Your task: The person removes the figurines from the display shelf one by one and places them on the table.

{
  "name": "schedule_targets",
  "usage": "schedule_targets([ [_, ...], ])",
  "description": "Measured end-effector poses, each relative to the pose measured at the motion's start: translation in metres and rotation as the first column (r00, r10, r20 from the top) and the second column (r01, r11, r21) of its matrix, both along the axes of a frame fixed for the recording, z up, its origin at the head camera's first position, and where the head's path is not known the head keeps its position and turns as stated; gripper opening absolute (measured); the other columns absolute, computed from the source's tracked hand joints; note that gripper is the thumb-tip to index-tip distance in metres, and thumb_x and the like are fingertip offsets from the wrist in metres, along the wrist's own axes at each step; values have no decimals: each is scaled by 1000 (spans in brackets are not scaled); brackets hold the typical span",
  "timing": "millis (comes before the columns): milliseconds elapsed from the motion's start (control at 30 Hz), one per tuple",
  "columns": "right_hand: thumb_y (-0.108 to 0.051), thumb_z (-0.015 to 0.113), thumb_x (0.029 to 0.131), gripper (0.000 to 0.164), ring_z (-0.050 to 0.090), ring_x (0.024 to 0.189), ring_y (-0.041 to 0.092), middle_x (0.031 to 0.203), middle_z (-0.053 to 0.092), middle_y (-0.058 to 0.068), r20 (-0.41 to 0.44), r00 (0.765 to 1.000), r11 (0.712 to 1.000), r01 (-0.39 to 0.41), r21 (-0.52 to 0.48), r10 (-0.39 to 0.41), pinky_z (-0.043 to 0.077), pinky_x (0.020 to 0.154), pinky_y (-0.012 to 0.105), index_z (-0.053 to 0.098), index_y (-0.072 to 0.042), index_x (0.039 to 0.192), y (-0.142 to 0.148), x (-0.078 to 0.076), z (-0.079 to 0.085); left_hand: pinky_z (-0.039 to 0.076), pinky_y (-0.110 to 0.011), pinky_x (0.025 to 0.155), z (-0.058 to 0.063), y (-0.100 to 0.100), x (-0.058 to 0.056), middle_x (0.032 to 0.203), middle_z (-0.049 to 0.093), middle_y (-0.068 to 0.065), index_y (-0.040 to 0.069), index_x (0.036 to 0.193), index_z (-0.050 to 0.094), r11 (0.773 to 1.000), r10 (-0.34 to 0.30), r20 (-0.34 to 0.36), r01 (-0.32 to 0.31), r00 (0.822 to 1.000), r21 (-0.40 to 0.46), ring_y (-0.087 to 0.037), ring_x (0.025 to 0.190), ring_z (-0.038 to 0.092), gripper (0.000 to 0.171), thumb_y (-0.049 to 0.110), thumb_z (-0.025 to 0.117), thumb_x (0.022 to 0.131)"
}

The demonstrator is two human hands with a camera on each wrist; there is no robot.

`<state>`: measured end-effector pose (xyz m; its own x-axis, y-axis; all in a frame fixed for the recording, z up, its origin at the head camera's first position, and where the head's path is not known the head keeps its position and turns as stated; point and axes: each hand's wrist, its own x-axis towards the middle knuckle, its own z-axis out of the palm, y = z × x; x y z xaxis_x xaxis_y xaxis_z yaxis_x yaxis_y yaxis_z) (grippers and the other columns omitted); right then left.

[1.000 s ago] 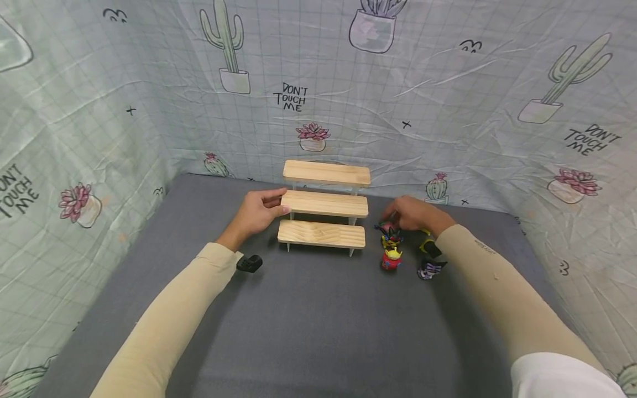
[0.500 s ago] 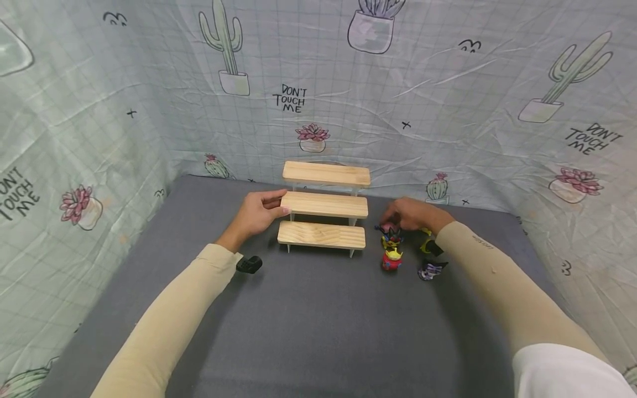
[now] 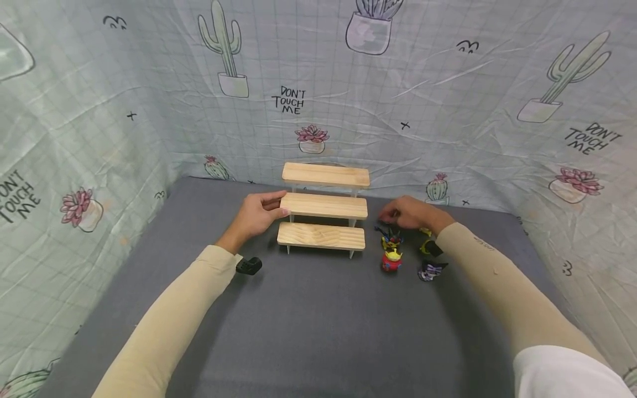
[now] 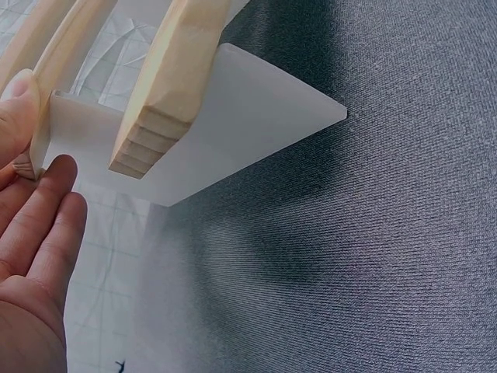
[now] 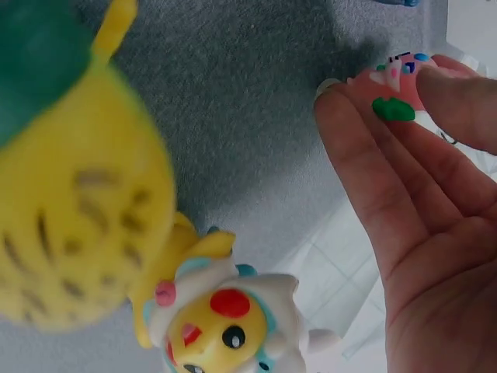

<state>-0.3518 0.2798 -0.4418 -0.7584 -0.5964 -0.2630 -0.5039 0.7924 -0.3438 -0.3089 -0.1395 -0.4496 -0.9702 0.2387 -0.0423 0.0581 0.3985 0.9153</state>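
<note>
A three-tier wooden display stand (image 3: 323,205) with pale side supports stands near the back wall. My left hand (image 3: 256,213) grips the left end of its middle shelf, with the thumb and fingers around that end in the left wrist view. Right of the stand, my right hand (image 3: 408,211) pinches a pink figurine (image 5: 396,74) with a green patch between thumb and fingers. That figurine is hidden by the hand in the head view. Just in front of this hand stand a dark-eared figurine (image 3: 391,240) with yellow and a red figurine (image 3: 391,261) with a yellow top.
A purple-and-black figurine (image 3: 431,270) sits further right. In the right wrist view are a white-hooded figurine (image 5: 210,334) with a yellow face and a large yellow-and-green object (image 5: 85,202), blurred. Printed cloth walls (image 3: 318,66) enclose the grey surface (image 3: 318,320).
My right hand has shifted slightly toward the stand, and the pink figurine seen under it earlier no longer shows in the head view. The left hand and stand have stayed put.
</note>
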Motion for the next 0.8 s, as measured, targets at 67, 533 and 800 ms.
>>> schedule_targets([
  [67, -11, 58, 105, 26, 73, 109, 32, 119, 77, 13, -16, 1000, 1000, 1, 3, -1, 61, 97, 52, 77, -9, 123, -1, 0, 0, 58, -45, 108, 0, 0, 0, 152, 59, -15, 13, 152, 55, 1000, -2, -7, 2, 1000, -2, -30, 139, 60, 56, 17, 74, 99],
  [533, -5, 65, 100, 16, 75, 97, 28, 102, 80, 10, -35, 986, 980, 158, -120, -163, 61, 92, 54, 78, -3, 109, 2, 3, -4, 59, -44, 108, -1, 0, 2, 151, 60, -15, 12, 151, 57, 1000, -6, -45, 6, 999, -2, -30, 138, 61, 56, 17, 75, 98],
  [800, -5, 71, 97, 8, 75, 96, 29, 96, 79, 8, -48, 989, 979, 129, -160, -138, 63, 90, 52, 78, -5, 100, 2, 4, -6, 59, -44, 107, -2, -1, 0, 151, 60, -16, 12, 151, 56, 1000, -13, -42, 13, 999, 7, -30, 138, 61, 57, 16, 75, 98],
])
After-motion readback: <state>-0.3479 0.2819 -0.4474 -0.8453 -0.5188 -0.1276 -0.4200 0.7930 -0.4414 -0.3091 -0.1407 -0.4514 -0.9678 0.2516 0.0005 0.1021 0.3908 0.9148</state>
